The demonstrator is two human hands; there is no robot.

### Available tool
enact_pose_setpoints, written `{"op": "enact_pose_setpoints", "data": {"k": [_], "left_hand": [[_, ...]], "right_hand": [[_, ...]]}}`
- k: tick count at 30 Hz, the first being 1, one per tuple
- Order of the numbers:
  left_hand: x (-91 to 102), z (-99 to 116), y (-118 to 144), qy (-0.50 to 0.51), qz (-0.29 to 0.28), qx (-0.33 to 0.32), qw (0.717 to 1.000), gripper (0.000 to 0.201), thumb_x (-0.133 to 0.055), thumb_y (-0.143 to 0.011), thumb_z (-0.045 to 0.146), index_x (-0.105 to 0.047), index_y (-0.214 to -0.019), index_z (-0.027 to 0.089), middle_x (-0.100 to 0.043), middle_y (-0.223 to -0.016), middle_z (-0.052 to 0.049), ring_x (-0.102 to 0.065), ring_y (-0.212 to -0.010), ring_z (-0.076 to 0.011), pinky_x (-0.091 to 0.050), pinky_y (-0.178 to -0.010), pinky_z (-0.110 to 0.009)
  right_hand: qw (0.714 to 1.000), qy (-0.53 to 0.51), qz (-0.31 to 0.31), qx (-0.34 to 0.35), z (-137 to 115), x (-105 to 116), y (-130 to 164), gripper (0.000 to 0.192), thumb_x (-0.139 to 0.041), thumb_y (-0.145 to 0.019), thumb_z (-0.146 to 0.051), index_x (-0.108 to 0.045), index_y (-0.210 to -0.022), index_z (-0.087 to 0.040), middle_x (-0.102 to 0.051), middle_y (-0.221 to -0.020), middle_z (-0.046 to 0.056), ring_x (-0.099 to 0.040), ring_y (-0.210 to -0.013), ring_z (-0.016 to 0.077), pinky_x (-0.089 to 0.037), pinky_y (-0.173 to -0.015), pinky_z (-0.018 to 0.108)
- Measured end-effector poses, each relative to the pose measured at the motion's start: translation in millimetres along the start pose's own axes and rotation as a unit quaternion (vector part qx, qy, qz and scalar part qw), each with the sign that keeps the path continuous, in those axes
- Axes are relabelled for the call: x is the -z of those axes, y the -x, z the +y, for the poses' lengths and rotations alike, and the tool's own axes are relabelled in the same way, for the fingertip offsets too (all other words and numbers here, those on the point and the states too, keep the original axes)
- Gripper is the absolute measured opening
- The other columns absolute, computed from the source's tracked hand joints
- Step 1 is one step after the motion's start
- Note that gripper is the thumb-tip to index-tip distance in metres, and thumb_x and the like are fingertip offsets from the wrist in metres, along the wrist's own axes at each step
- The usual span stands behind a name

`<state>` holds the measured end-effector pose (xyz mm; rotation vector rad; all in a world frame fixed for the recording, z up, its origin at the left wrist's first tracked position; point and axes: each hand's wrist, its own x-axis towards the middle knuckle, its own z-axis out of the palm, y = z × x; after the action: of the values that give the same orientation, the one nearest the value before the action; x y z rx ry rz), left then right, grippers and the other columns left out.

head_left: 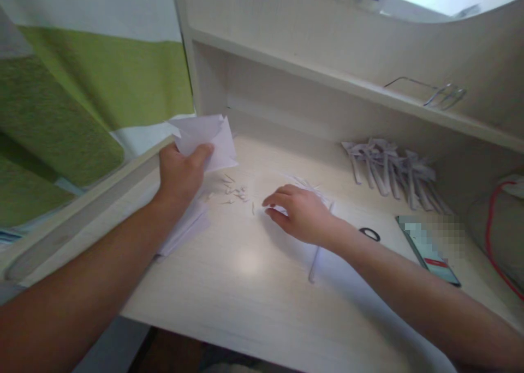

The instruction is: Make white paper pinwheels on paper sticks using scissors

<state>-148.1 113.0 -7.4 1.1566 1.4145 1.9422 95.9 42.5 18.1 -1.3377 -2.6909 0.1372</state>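
Your left hand (180, 174) grips a folded sheet of white paper (208, 138), thumb on its near face and the other fingers closed behind it, holding it up just above the far left corner of the worktop (245, 291). More white sheets (182, 228) lie flat on the worktop under your left wrist. To the right of the held paper, small paper scraps (235, 193) are scattered on the worktop between your two hands. Your right hand (298, 212) rests palm down near the middle of the worktop, its fingers loosely curled and reaching left toward the scraps; they hold nothing that can be made out. A thin white paper strip (314, 264) runs from under that hand toward you. Farther right, a bundle of folded paper pieces (388, 168) lies against the back wall, and a phone (429, 250) lies near your right forearm. On the shelf (327, 78) above sits a wire clip (444, 95).
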Motion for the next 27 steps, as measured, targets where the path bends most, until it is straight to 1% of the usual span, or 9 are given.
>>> {"op": "enact_pose_setpoints", "data": {"k": [4, 9, 11, 13, 15, 17, 22, 25, 27], "left_hand": [[3.8, -3, -4, -0.015, 0.004, -0.007, 1.0, 0.02, -0.079, -0.069, 0.023, -0.075, -0.084, 0.01, -0.076, -0.082, -0.005, -0.065, -0.072, -0.017, -0.05, -0.063, -0.026], [6.5, -5, -7, -0.015, -0.003, -0.013, 1.0, 0.017, -0.079, -0.072, 0.031, -0.075, -0.081, 0.017, -0.077, -0.086, -0.004, -0.068, -0.076, -0.0192, -0.053, -0.067, -0.028], [6.8, -4, -7, -0.014, -0.009, -0.009, 1.0, 0.017, -0.08, -0.071, 0.033, -0.074, -0.079, 0.019, -0.077, -0.087, -0.004, -0.069, -0.077, -0.0203, -0.054, -0.068, -0.029], [6.8, -3, -7, -0.01, -0.011, -0.006, 1.0, 0.017, -0.079, -0.071, 0.033, -0.075, -0.08, 0.019, -0.077, -0.088, -0.004, -0.069, -0.079, -0.0208, -0.055, -0.068, -0.029], [6.6, -2, -8, -0.007, -0.012, -0.006, 1.0, 0.017, -0.078, -0.071, 0.033, -0.074, -0.079, 0.018, -0.077, -0.086, -0.004, -0.069, -0.078, -0.0206, -0.055, -0.07, -0.029], [6.5, -1, -8, -0.007, -0.016, -0.009, 1.0, 0.017, -0.078, -0.071, 0.033, -0.073, -0.077, 0.018, -0.076, -0.084, -0.004, -0.069, -0.077, -0.02, -0.056, -0.071, -0.03], [6.5, -2, -7, -0.032, -0.018, -0.001, 0.999, 0.019, -0.078, -0.071, 0.035, -0.072, -0.076, 0.018, -0.075, -0.081, -0.004, -0.067, -0.074, -0.0196, -0.056, -0.069, -0.031], [6.3, -2, -4, -0.046, -0.024, 0.005, 0.999, 0.021, -0.077, -0.071, 0.036, -0.072, -0.078, 0.016, -0.075, -0.081, -0.005, -0.067, -0.073, -0.0202, -0.055, -0.066, -0.031], [5.8, 1, -1, -0.056, -0.047, 0.011, 0.997, 0.019, -0.077, -0.07, 0.033, -0.073, -0.079, 0.017, -0.075, -0.081, -0.005, -0.067, -0.073, -0.0205, -0.055, -0.066, -0.03]], "right_hand": [[0.999, -0.047, 0.014, -0.002, -12, -20, -50, 0.026, -0.06, -0.093, -0.02, -0.075, -0.114, -0.022, -0.072, -0.105, 0.008, -0.066, -0.097, 0.0217, -0.047, -0.08, 0.03], [0.998, -0.033, 0.001, 0.049, -28, -24, -73, 0.027, -0.061, -0.09, -0.021, -0.077, -0.112, -0.023, -0.07, -0.107, 0.009, -0.062, -0.098, 0.0224, -0.045, -0.076, 0.029], [0.999, -0.024, -0.016, 0.026, -31, -19, -73, 0.026, -0.061, -0.09, -0.021, -0.077, -0.109, -0.024, -0.071, -0.108, 0.009, -0.062, -0.098, 0.0219, -0.043, -0.074, 0.029], [0.999, -0.018, -0.031, -0.031, -30, -13, -70, 0.021, -0.061, -0.089, -0.024, -0.076, -0.103, -0.023, -0.073, -0.105, 0.009, -0.064, -0.093, 0.0217, -0.042, -0.071, 0.029], [0.995, -0.013, -0.049, -0.088, -25, -9, -64, 0.016, -0.063, -0.087, -0.028, -0.076, -0.092, -0.02, -0.075, -0.093, 0.009, -0.064, -0.081, 0.0216, -0.04, -0.066, 0.029], [0.991, -0.014, -0.069, -0.113, -19, -9, -58, 0.015, -0.067, -0.083, -0.031, -0.075, -0.082, -0.019, -0.074, -0.081, 0.01, -0.063, -0.07, 0.0209, -0.037, -0.06, 0.029], [0.989, -0.045, -0.084, -0.113, -13, -16, -50, 0.013, -0.062, -0.083, -0.02, -0.074, -0.077, -0.018, -0.076, -0.081, 0.01, -0.063, -0.067, 0.0187, -0.036, -0.058, 0.028], [0.991, -0.069, -0.063, -0.101, -12, -13, -44, 0.013, -0.06, -0.086, -0.02, -0.072, -0.082, -0.018, -0.077, -0.083, 0.008, -0.065, -0.07, 0.0174, -0.039, -0.06, 0.027], [0.989, -0.095, -0.038, -0.104, -7, -8, -34, 0.012, -0.059, -0.089, -0.02, -0.07, -0.087, -0.018, -0.077, -0.084, 0.007, -0.066, -0.071, 0.0157, -0.041, -0.062, 0.025]]}}
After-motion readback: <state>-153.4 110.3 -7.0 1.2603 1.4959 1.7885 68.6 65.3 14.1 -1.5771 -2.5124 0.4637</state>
